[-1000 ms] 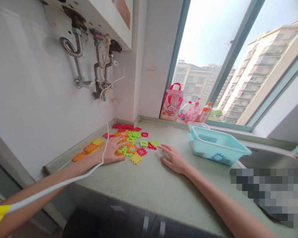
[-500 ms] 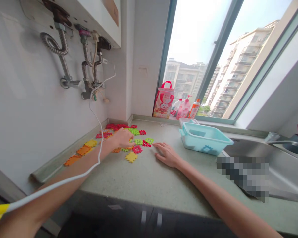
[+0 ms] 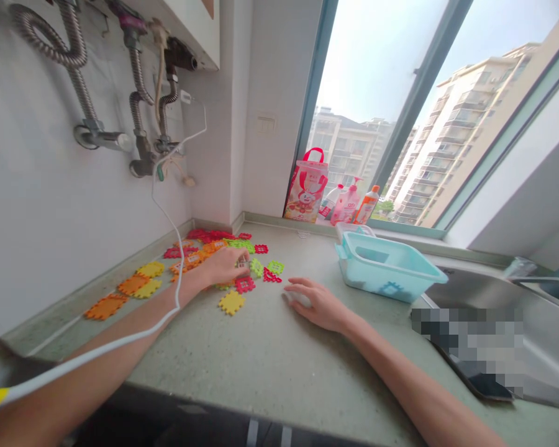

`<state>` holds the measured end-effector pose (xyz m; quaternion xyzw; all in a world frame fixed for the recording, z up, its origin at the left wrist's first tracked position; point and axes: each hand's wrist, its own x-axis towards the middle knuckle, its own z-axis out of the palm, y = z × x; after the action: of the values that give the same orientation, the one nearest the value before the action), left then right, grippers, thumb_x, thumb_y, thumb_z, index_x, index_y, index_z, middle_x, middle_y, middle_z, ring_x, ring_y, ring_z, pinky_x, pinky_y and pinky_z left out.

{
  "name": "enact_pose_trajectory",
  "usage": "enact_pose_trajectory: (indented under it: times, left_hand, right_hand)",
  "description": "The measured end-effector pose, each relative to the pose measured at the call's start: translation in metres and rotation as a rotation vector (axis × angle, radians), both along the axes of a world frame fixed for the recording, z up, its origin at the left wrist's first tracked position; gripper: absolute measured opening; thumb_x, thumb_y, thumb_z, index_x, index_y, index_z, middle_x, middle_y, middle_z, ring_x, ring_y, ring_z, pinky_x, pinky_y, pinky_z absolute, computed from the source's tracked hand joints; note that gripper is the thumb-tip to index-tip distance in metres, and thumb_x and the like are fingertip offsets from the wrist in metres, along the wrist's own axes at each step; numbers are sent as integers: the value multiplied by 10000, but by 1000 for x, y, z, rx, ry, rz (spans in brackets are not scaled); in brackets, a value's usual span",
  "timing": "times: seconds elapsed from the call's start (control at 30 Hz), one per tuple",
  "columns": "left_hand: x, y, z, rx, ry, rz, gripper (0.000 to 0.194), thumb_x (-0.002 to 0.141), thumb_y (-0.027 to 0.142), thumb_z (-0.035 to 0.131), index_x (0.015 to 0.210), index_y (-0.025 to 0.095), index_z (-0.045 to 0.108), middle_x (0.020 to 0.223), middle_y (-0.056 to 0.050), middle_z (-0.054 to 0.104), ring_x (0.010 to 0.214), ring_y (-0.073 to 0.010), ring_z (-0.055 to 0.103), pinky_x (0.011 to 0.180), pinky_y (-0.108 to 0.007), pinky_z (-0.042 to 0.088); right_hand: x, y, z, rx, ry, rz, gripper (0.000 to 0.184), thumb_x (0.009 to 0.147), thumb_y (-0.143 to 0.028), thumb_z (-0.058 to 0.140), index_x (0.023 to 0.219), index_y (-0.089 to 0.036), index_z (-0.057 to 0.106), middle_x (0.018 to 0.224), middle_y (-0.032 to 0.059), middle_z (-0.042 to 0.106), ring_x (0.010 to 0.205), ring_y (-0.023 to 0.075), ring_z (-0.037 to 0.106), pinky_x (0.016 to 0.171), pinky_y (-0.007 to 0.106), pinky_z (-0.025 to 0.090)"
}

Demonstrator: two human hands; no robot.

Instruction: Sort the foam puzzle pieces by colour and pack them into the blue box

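Note:
Flat plastic puzzle tiles in red, orange, yellow and green lie scattered on the speckled countertop [image 3: 270, 354] by the left wall. My left hand [image 3: 223, 267] sits among them with its fingers curled around a small pale tile [image 3: 243, 264], close to a green tile [image 3: 256, 267] and a red tile [image 3: 245, 284]. A yellow tile [image 3: 231, 302] lies nearer me. My right hand [image 3: 317, 303] rests flat on the counter, fingers spread, holding nothing. A light blue plastic basket [image 3: 387, 267] stands to its right.
A white cable [image 3: 168, 217] hangs from the wall pipes [image 3: 142, 143] across my left forearm. A red gift bag [image 3: 306, 192] and bottles [image 3: 354, 206] stand on the window sill. A steel sink [image 3: 517, 298] and a faucet [image 3: 522, 270] lie at the right.
My left hand went from lying flat on the tiles to curling around a small pale tile. My right hand stayed resting on the counter. The view shifted closer and left.

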<state>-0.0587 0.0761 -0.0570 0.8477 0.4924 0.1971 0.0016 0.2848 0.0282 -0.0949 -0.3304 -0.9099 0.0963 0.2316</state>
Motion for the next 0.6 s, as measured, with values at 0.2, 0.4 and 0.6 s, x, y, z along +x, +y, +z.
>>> enact_pose_trajectory:
  times: [0.2, 0.4, 0.6]
  left_hand:
    - [9, -11, 9, 201, -9, 17, 165, 987, 379, 625, 983, 227, 686, 903, -12, 773, 769, -199, 715, 750, -303, 509]
    - [21, -20, -1, 398, 2, -144, 182, 1055, 279, 533, 1091, 205, 696, 971, -36, 804, 743, -181, 748, 673, -274, 539]
    - [40, -41, 0, 517, -31, -519, 217, 1073, 186, 506, 1194, 226, 681, 1104, -35, 812, 979, -160, 785, 886, -262, 605]
  right_hand:
    - [-3, -6, 8, 48, 51, 19, 507, 982, -222, 598, 1484, -288, 583, 1467, 100, 643, 1301, 258, 652, 1142, 442, 505]
    - [-11, -16, 11, 65, 125, -2, 698, 963, -207, 603, 1619, -311, 390, 1443, 106, 643, 1171, 229, 706, 1079, 414, 538]
    - [-18, -18, 11, 83, 213, -5, 788, 963, -301, 654, 1661, -321, 288, 1606, 143, 476, 1063, 204, 721, 1007, 400, 577]
